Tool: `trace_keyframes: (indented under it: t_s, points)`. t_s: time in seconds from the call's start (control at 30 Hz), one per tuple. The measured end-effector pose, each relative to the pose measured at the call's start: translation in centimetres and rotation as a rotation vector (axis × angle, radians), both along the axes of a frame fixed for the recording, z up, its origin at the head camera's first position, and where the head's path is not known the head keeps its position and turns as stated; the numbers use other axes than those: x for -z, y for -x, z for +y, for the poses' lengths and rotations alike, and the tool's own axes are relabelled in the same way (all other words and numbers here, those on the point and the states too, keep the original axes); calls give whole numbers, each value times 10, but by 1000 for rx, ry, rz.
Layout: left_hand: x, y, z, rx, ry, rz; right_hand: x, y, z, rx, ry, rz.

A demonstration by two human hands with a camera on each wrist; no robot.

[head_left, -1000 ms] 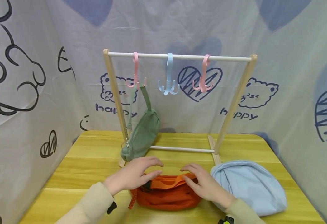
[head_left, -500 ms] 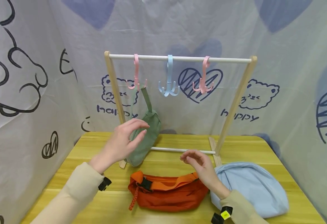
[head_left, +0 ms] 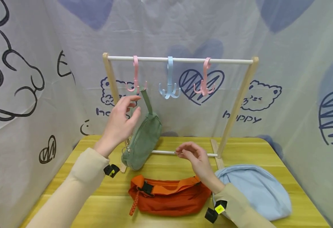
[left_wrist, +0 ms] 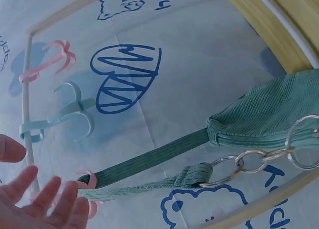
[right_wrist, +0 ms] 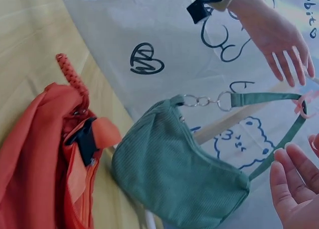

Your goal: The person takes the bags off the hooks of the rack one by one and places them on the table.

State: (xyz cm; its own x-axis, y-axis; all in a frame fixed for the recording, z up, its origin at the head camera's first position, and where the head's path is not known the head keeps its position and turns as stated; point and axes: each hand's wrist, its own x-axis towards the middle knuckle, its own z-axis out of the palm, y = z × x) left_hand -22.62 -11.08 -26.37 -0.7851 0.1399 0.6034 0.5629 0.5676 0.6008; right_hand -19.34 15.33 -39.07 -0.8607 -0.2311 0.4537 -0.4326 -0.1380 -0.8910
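Note:
A green corduroy shoulder bag [head_left: 145, 137] hangs by its strap [left_wrist: 149, 159] from the left pink hook [head_left: 136, 72]. Raised in front of that hook and strap is my left hand [head_left: 120, 118]; its fingers are spread and loosely bent, gripping nothing, and touch with the strap cannot be made out. Lower down, my right hand [head_left: 197, 160] hovers over the orange waist bag [head_left: 172, 204], fingers relaxed and holding nothing. That waist bag lies on the table with its black buckle [head_left: 146, 187] showing. In the right wrist view, metal rings [right_wrist: 202, 100] join the green bag to its strap.
A rack with a white rod [head_left: 229, 61] and wooden posts stands at the back. A blue hook [head_left: 170, 79] and a second pink hook [head_left: 205, 77] hang from it. At the right lies a light blue bag [head_left: 257, 190] on the wooden table [head_left: 98, 205].
My left hand has risen from the orange waist bag to the height of the left pink hook. My right hand has lifted slightly off the waist bag and moved a little left.

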Motion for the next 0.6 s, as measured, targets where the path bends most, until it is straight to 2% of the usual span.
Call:
trace_keyframes:
  t_s: [0.3, 0.43, 0.6]
  points:
    - [-1, 15, 4, -142, -59, -99, -13, 10, -18, 12, 49, -37]
    - [-5, 19, 4, -162, -63, -161, -17, 13, -26, 15, 70, -59]
    - [-10, 26, 3, -153, -50, -214, -20, 18, -34, 12, 79, -81]
